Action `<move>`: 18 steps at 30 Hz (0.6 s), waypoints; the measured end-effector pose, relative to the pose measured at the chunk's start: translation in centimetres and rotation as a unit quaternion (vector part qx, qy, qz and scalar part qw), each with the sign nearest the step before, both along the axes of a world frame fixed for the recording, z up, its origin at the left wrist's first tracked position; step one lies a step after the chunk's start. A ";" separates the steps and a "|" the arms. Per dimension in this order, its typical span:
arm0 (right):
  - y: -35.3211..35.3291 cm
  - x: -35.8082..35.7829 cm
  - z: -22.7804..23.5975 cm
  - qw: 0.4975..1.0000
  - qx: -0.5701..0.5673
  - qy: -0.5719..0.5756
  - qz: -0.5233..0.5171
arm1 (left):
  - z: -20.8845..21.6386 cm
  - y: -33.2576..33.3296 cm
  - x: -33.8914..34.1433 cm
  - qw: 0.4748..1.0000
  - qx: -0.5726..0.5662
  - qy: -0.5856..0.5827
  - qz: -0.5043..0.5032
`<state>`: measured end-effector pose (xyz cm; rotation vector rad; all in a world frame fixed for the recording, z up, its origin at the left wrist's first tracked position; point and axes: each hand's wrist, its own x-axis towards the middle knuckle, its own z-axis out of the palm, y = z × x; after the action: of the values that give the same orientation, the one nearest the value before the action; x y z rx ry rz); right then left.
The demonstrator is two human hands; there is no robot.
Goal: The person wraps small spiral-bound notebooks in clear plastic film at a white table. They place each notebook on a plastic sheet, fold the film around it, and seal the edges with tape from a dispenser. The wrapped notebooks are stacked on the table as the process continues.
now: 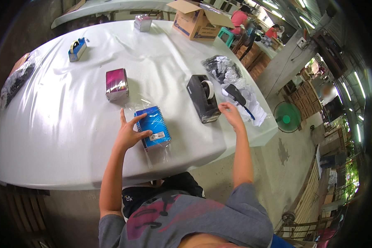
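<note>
Blue spiral notebooks (156, 124) lie in a clear plastic wrapper on the table in front of me. My left hand (130, 133) rests on their left side, fingers spread, with the thumb and a fingertip on the top cover. Loose wrapper sticks out past both ends. To the right stands a black tape dispenser (199, 99) carrying a roll of tape (208, 89). At its near end my right hand (230, 113) is closed in a pinch; whatever its fingertips hold is too small to make out.
Past the notebooks stands a wrapped magenta stack (117, 84). A blue tape dispenser (77, 49) sits far left, a wrapped pack (143, 23) and an open carton (195, 25) at the back. Crumpled plastic (225, 68) and a dark pouch-like object (234, 94) lie right of the black dispenser.
</note>
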<state>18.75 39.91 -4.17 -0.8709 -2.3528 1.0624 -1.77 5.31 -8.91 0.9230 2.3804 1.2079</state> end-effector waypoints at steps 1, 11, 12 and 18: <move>0.1 -0.2 0.2 0.996 -0.072 -0.048 -0.022 | 0.2 0.0 0.0 1.000 0.004 -0.013 0.000; 0.3 -0.9 -2.6 0.892 -0.438 0.108 -0.012 | 0.7 -0.5 0.0 0.999 0.025 0.018 -0.021; 0.0 -0.8 -2.7 0.888 -0.444 0.118 -0.019 | 0.9 -0.5 0.1 0.999 0.026 0.007 -0.020; -1.8 -0.4 -1.9 0.871 -0.460 0.146 -0.090 | 1.1 -0.3 0.5 0.998 0.036 -0.043 0.002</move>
<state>18.34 38.07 -6.11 -1.0884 -1.4081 2.0977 -1.28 5.02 -7.78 0.8709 2.2870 1.3142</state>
